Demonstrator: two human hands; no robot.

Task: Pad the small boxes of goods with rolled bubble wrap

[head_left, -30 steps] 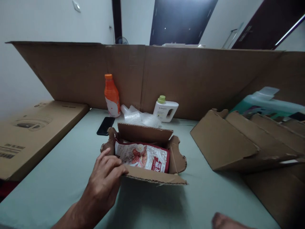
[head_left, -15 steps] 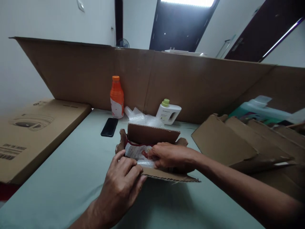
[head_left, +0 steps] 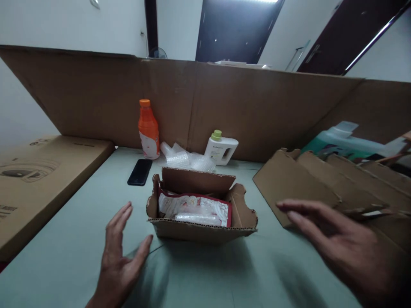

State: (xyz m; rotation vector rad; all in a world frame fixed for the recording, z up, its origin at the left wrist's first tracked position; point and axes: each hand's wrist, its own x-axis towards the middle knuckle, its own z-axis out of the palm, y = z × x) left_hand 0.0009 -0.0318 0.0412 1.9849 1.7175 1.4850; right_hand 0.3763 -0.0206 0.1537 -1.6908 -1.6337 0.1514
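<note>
Right hand (head_left: 349,244) is blurry and cut off at the frame edge, left hand (head_left: 118,261) too; both spread open, holding nothing. Between them on the table (head_left: 80,239) sits the ragged corrugated cardboard box (head_left: 201,229), with 1 glossy red-and-white packet (head_left: 194,208) inside.

L hand (head_left: 118,261) open, fingers spread, palm facing inward; R hand (head_left: 340,241) open, flat, fingers extended leftward. Both empty.
</note>
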